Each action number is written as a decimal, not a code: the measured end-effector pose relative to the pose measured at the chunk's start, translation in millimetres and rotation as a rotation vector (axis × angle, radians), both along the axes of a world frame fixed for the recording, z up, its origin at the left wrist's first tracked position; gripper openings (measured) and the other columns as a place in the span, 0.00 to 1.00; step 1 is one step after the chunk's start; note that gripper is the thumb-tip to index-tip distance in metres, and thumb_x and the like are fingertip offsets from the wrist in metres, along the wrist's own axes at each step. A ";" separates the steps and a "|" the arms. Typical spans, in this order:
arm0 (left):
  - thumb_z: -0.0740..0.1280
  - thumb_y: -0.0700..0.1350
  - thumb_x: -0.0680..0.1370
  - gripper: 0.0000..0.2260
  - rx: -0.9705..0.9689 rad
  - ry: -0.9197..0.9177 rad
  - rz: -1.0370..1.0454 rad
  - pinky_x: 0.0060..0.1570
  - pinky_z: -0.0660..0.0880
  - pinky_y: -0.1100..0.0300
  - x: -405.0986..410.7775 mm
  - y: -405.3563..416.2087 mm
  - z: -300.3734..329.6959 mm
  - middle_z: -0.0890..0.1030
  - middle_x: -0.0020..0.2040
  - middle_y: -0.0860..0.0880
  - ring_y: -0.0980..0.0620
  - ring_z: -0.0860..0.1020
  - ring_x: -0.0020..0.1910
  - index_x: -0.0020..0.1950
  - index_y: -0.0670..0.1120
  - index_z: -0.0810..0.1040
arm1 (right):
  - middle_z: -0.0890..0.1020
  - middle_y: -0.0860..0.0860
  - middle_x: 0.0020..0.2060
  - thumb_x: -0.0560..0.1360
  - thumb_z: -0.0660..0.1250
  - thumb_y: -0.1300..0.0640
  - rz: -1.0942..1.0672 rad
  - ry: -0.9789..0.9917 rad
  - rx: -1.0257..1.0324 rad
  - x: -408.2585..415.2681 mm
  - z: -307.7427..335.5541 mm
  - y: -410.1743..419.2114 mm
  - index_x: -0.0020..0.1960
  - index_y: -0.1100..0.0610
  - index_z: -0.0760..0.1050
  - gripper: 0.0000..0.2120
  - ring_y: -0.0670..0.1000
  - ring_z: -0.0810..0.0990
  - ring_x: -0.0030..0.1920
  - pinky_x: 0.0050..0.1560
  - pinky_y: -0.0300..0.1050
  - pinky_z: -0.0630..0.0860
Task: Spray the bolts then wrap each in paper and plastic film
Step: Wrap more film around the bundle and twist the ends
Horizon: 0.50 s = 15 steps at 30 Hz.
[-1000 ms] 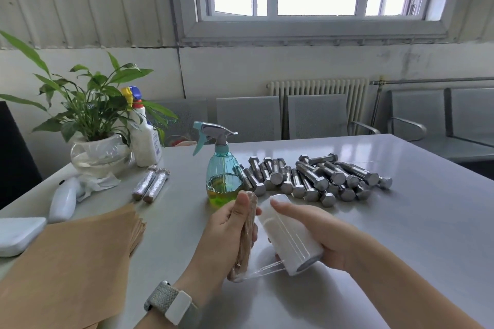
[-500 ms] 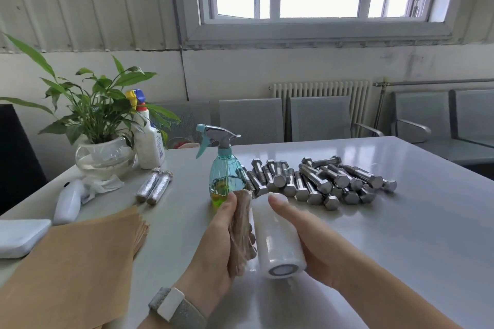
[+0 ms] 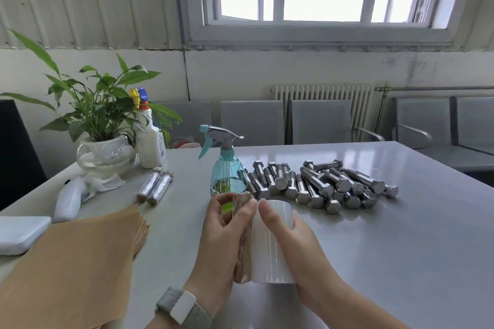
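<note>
My left hand (image 3: pixel 222 235) grips a bolt wrapped in brown paper (image 3: pixel 243 248), held nearly upright over the table's near middle. Pressed against its right side is a white roll of plastic film (image 3: pixel 270 248), which my right hand (image 3: pixel 294 243) holds with the thumb near the top. A teal spray bottle (image 3: pixel 227 171) with green liquid stands just behind my hands. Several bare steel bolts (image 3: pixel 320 184) lie in a heap to its right. Two finished wrapped bolts (image 3: pixel 155 186) lie at the left. A stack of brown paper sheets (image 3: pixel 69 264) covers the near left.
A potted plant in a glass bowl (image 3: pixel 104 155) and a white cleaner bottle (image 3: pixel 150 141) stand at the far left of the grey table (image 3: pixel 401 248). A white handheld device (image 3: pixel 68 199) and a white flat box (image 3: pixel 20 232) lie at the left edge. Grey chairs (image 3: pixel 320 120) line the wall.
The film roll swung from lying tilted below the bolt to standing upright against it. Both hands rose and drew closer together, and the stretched film strand is no longer seen.
</note>
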<state>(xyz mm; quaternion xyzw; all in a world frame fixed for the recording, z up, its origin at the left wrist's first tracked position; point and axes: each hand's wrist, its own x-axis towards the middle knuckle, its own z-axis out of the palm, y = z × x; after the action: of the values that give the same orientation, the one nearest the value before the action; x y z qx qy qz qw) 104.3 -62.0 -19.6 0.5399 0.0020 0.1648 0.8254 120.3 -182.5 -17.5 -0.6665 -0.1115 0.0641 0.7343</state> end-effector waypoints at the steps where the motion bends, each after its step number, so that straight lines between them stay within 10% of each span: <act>1: 0.79 0.54 0.66 0.18 0.032 -0.017 0.027 0.40 0.80 0.52 -0.5 -0.1 0.2 0.84 0.47 0.42 0.42 0.84 0.43 0.51 0.51 0.77 | 0.85 0.58 0.47 0.60 0.72 0.27 0.006 0.000 0.000 -0.8 0.2 0.4 0.52 0.56 0.80 0.35 0.59 0.85 0.48 0.52 0.64 0.80; 8: 0.64 0.65 0.73 0.22 -0.105 0.045 0.048 0.50 0.80 0.42 1.4 -10.3 -6.5 0.82 0.52 0.40 0.40 0.82 0.51 0.57 0.50 0.76 | 0.85 0.52 0.48 0.72 0.58 0.25 -0.025 0.065 0.020 -6.5 1.2 1.7 0.56 0.51 0.77 0.31 0.51 0.85 0.48 0.51 0.54 0.81; 15: 0.60 0.62 0.76 0.23 -0.077 0.100 0.010 0.40 0.80 0.52 7.0 -1.7 -1.9 0.84 0.49 0.39 0.42 0.84 0.46 0.53 0.46 0.83 | 0.86 0.55 0.48 0.66 0.71 0.34 0.157 0.088 0.116 -3.3 8.1 -7.5 0.54 0.55 0.81 0.27 0.55 0.86 0.48 0.41 0.45 0.81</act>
<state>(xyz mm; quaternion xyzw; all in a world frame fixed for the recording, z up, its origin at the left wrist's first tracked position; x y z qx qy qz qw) 111.3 -63.7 -21.6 0.5151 0.0526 0.1416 0.8437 117.0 -190.1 -9.4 -0.6086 -0.1344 0.1442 0.7686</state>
